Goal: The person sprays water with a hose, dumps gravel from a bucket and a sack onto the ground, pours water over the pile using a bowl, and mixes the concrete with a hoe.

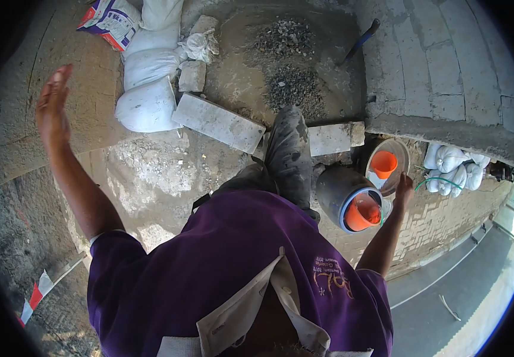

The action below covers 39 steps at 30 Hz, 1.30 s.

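My left hand (53, 108) is raised at the far left with its fingers stretched out and nothing in it. On the right, my right hand (405, 189) is at the rim of a round grey tub (404, 156); its fingers are too small to make out. An orange bucket (383, 163) sits inside that tub. Just left of my right hand is a dark barrel (338, 189) with a blue rim, and a second orange container (362, 213) is in its mouth.
Concrete blocks (219, 122) (330, 139) lie across the ground by my legs. Beyond them are gravel piles (292, 89) on wet ground. White sacks (148, 106) are stacked at the upper left, smaller white bags (450, 169) at the right. A block wall (441, 65) rises at the upper right.
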Available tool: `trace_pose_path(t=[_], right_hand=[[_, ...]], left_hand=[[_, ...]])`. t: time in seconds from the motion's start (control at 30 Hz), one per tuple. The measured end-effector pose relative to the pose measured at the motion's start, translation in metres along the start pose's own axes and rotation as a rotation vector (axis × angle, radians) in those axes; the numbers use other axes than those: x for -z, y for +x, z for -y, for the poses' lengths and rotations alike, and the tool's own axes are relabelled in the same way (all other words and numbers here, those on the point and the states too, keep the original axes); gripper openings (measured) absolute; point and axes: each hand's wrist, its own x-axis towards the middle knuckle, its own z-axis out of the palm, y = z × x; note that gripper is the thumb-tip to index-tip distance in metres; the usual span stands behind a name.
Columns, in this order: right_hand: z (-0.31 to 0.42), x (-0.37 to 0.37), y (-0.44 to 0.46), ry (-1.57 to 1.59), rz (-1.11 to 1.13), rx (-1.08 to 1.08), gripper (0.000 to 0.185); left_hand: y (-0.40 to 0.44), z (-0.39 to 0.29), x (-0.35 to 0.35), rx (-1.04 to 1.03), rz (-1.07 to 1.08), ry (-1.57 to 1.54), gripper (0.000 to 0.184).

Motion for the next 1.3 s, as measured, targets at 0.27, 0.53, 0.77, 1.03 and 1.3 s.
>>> trace_pose_path(t=[0.27, 0.53, 0.77, 1.03, 1.3], right_hand=[[0.125, -0.006, 0.088, 0.111, -0.266, 0.198, 0.048], [0.133, -0.081, 0.050, 0.070, -0.065, 0.182, 0.044], [0.090, 0.002, 0.044, 0.195, -0.126, 0.063, 0.040], [0.083, 0.057, 0.018, 0.287, -0.120, -0.039, 0.041], [0.061, 0.032, 0.030, 0.358, 0.009, -0.206, 0.045]], left_hand=[[0.061, -0.162, 0.136, -0.639, -0.445, 0.157, 0.071], [0.039, -0.112, 0.030, -0.593, -0.161, 0.242, 0.047], [0.035, 0.053, -0.020, -0.061, -0.052, 0.782, 0.046], [-0.232, 0.394, -0.020, 0.792, 0.576, 0.706, 0.043], [-0.391, 0.356, -0.061, 1.397, 0.772, 0.691, 0.060]])
